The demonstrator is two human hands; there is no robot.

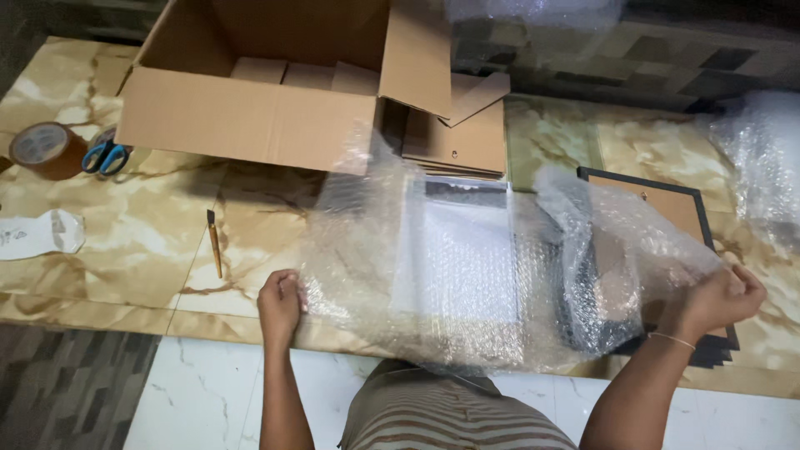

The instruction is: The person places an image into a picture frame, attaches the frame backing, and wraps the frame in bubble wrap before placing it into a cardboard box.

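Note:
A sheet of clear bubble wrap (375, 250) is spread over a flat white-faced picture frame (467, 258) on the marble floor. My left hand (279, 304) grips the wrap's left edge. My right hand (718, 298) pinches the wrap's right edge, lifting it up and to the right. A second frame (667, 204) with a black border and brown backing lies face down under the raised right part of the wrap.
An open cardboard box (242, 117) stands at the back left, with flat cardboard pieces (462, 137) beside it. A brown tape roll (43, 148), blue-handled scissors (107, 156), a small cutter (214, 242) and a white wrapper (37, 233) lie left. More bubble wrap (762, 158) lies right.

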